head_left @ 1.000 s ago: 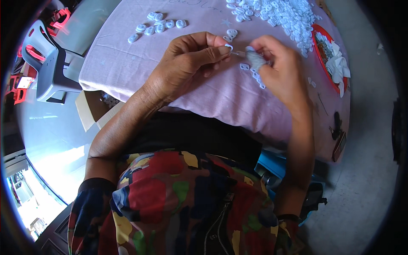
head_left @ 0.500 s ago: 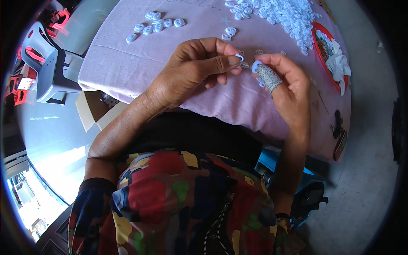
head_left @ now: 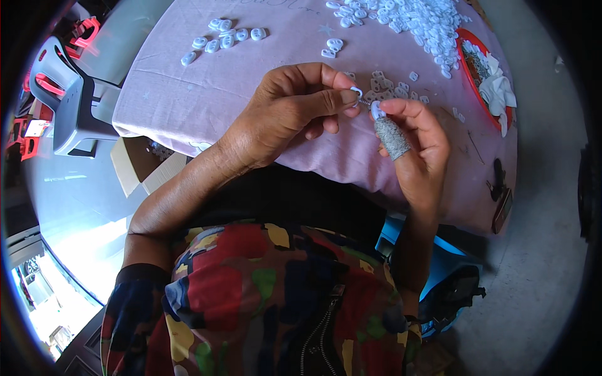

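Note:
Between the thumb and forefinger of my left hand (head_left: 291, 106) is a small white plastic piece (head_left: 357, 93), and a thin metal spring (head_left: 365, 101) stands out from it to the right. My right hand (head_left: 421, 147) pinches a rounded white plastic piece (head_left: 376, 110) between forefinger and thumb. Speckled grey wrapping (head_left: 393, 136) covers that thumb. The spring's right end meets the rounded piece or lies very close to it; I cannot tell which. Just beyond my fingertips several flat white pieces (head_left: 379, 83) lie scattered on the pink tablecloth (head_left: 188, 100).
A big heap of white plastic pieces (head_left: 414, 19) covers the far right of the table. Several rounded ones (head_left: 227, 41) sit at the far left. On the right are a red tray (head_left: 465, 59) with a white cloth (head_left: 498, 94), keys (head_left: 497, 182) and a phone (head_left: 502, 212).
My right hand has moved slightly left and down, bringing its rounded white piece closer to the spring. The left hand's small piece has shifted slightly down. Flat pieces behind the hands show more.

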Tool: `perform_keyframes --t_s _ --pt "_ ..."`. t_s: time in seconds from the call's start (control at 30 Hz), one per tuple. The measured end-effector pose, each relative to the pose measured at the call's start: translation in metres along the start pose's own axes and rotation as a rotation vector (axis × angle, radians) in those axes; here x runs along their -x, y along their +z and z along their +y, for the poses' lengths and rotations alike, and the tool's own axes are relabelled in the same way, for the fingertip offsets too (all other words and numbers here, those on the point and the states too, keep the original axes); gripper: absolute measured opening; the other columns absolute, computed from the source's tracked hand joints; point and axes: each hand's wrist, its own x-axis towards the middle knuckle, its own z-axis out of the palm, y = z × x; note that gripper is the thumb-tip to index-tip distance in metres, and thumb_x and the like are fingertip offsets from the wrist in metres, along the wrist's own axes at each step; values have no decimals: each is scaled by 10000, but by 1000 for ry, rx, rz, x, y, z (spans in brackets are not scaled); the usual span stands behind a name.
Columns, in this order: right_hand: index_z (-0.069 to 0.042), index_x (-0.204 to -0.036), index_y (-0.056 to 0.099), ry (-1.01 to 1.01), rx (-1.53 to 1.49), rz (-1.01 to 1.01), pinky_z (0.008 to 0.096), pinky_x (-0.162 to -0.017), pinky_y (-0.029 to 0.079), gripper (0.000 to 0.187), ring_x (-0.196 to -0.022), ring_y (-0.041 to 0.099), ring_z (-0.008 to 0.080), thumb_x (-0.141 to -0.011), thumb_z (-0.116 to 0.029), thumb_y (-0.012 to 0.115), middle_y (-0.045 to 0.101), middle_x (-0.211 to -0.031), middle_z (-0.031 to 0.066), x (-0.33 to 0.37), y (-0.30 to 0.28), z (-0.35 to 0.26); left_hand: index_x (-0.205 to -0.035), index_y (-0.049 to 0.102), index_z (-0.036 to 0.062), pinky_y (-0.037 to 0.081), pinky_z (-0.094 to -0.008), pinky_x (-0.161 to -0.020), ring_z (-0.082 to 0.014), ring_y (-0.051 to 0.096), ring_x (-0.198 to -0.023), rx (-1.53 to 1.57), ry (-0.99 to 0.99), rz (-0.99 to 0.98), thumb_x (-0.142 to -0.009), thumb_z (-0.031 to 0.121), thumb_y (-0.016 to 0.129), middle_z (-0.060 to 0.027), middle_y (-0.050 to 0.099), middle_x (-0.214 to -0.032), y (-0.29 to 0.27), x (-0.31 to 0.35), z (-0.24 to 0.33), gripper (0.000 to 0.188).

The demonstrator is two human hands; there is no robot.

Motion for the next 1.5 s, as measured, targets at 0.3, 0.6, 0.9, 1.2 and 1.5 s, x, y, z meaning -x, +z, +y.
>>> perform_keyframes --t_s 0.3,0.6,0.9,1.2,1.5 --pt "64 -1121 562 -38 -54 57 267 -896 472 313 -972 598 143 -820 148 541 613 -1043 110 4 8 -1 -1021 633 54 386 -142 -485 -29 565 -605 -42 47 -2 -919 142 623 -21 667 -839 2 -2 -6 136" --pt "70 -1130 560 -69 -70 80 278 -898 476 319 -977 599 150 -819 140 551 611 -1042 114 5 11 2 -1019 632 50 387 -139 -481 -30 561 -601 -82 39 -6 -922 129 615 -19 661 -839 7 -2 -4 127" --pt "25 -1164 559 -147 -7 111 197 -648 462 295 -882 597 93 -872 -6 582 639 -1039 83 4 14 7 -1021 629 47 390 -141 -473 -36 564 -607 -40 28 2 -925 129 611 -34 662 -867 8 -3 -6 128" --pt "74 -1136 554 -123 -72 118 284 -885 487 312 -976 609 160 -828 118 574 619 -1038 124 5 15 8 -1026 628 40 392 -141 -473 -40 561 -605 -43 29 1 -924 117 608 -27 655 -853 10 -2 -5 130" --pt "79 -1121 570 -213 -1 86 271 -855 500 300 -952 620 159 -824 120 560 624 -1030 122 4 14 13 -1012 628 23 396 -151 -501 -43 566 -649 -23 13 21 -922 117 611 -9 619 -829 14 -1 -6 132"
